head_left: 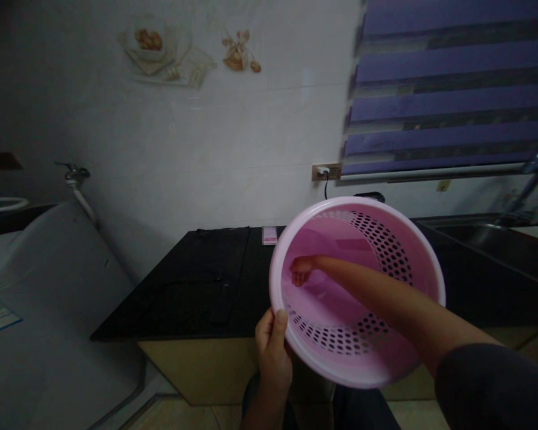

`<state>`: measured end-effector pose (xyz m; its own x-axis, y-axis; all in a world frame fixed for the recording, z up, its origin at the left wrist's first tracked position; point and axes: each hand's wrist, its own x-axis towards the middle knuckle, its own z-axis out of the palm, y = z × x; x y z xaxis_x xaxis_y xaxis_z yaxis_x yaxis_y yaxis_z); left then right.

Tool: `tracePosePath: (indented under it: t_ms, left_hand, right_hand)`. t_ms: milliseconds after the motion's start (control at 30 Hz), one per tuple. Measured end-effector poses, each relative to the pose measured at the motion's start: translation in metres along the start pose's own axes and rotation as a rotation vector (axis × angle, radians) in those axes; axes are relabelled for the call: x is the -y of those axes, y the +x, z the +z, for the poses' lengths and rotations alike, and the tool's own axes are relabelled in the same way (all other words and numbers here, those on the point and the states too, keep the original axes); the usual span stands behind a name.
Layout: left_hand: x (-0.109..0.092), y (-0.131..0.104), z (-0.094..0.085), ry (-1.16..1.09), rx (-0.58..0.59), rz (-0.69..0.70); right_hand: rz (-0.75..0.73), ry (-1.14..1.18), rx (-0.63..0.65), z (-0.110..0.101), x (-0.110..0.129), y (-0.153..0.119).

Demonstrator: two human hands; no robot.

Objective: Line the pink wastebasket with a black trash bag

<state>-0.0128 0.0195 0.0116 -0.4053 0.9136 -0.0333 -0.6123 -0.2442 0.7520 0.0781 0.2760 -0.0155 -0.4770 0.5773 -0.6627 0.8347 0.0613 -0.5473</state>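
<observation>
A large pink plastic laundry basket (430,263) with rows of round holes is tilted so that its open mouth faces me, in front of the counter. My left hand (275,346) grips the rim at the lower left, with the thumb over the edge and the fingers behind it. Reaching across the mouth, my right arm goes into the basket. Against the inner left wall, my right hand (301,271) has its fingers curled; whatever they may hold is hidden. Apart from this hand and arm, nothing distinct shows inside the basket.
Behind the basket runs a black countertop (179,286), with a small pink-and-white packet (269,235) near the wall. A sink (488,236) is at the right. A plug sits in the wall socket (326,172). At the left stands a grey-white appliance (63,310) near a tap (75,173).
</observation>
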Motion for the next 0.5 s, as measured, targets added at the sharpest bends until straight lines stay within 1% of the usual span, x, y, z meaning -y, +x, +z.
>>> tracePosePath:
  t_ms: [200, 367, 500]
  left_hand:
    - [0.001, 0.001, -0.001, 0.007, -0.018, -0.003]
    - [0.005, 0.001, -0.006, 0.025, 0.036, 0.007]
    - [0.005, 0.000, -0.005, 0.019, 0.041, -0.010]
  right_hand:
    - [0.016, -0.037, -0.003, 0.000, -0.002, -0.002]
    - [-0.004, -0.037, -0.027, 0.001, -0.003, -0.007]
    - [-0.031, -0.029, -0.076, 0.002, -0.005, -0.014]
